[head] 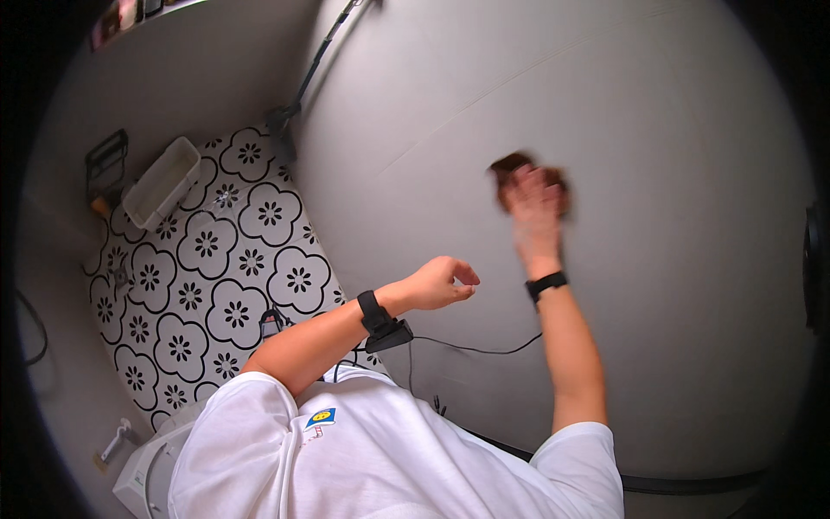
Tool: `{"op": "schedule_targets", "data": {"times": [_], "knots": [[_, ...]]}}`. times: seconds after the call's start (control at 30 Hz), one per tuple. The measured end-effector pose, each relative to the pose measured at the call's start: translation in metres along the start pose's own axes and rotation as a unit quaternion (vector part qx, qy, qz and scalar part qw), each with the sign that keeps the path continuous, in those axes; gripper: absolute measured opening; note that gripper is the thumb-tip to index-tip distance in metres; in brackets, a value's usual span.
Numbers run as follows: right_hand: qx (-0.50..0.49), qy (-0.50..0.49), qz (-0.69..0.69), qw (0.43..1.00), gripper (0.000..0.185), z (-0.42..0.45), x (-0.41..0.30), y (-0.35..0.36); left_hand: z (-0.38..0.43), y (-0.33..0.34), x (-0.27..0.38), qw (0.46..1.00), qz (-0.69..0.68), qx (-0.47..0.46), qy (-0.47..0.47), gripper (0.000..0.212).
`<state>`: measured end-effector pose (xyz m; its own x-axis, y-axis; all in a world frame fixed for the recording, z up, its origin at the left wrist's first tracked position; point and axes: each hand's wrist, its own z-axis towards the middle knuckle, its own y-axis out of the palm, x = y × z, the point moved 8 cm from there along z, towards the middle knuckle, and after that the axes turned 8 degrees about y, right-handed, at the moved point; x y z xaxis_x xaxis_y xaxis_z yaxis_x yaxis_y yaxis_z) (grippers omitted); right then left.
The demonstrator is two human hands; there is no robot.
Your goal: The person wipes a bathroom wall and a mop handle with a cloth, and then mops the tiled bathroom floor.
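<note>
My right hand [535, 207] lies flat on a brown cloth [509, 167], pressing it against the smooth grey wall [661, 246]. Hand and cloth are both blurred, and the cloth shows beyond the fingertips and at the sides. Lower and to the left, my left hand [441, 283] hangs in front of the wall with nothing in it. Its fingers are loosely curled, with a gap between thumb and index finger. Each wrist wears a black strap; a small black device [389, 336] sits by the left one.
A thin black cable [480, 351] runs between my forearms. A long-handled tool [318, 61] leans in the corner. A white plastic basin [162, 185] stands on the flower-patterned tile floor [224, 272], beside a dark frame [106, 162]. A white fixture [152, 477] is at lower left.
</note>
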<state>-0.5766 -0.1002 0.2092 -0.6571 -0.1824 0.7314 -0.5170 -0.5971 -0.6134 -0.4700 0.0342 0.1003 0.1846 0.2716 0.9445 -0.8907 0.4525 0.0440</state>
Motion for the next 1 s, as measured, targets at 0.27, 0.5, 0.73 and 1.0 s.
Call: {"op": "schedule_targets", "data": {"times": [0.27, 0.5, 0.73, 1.0], "knots": [[-0.061, -0.1, 0.182, 0.976, 0.047, -0.083, -0.029, 0.023, -0.01, -0.011, -0.018, 0.999, -0.012, 0.003, -0.029, 0.027], [0.239, 0.202, -0.015, 0.95, 0.052, 0.025, 0.095, -0.129, -0.016, -0.021, -0.03, 0.999, -0.008, 0.014, -0.038, 0.028], [0.018, 0.006, 0.046, 0.999, 0.053, 0.022, -0.042, -0.017, -0.015, -0.014, -0.063, 0.997, -0.006, 0.024, -0.076, 0.03], [-0.168, -0.139, 0.155, 0.963, 0.045, -0.094, -0.152, 0.091, 0.008, 0.005, -0.167, 0.946, -0.177, 0.054, -0.267, 0.065]]}}
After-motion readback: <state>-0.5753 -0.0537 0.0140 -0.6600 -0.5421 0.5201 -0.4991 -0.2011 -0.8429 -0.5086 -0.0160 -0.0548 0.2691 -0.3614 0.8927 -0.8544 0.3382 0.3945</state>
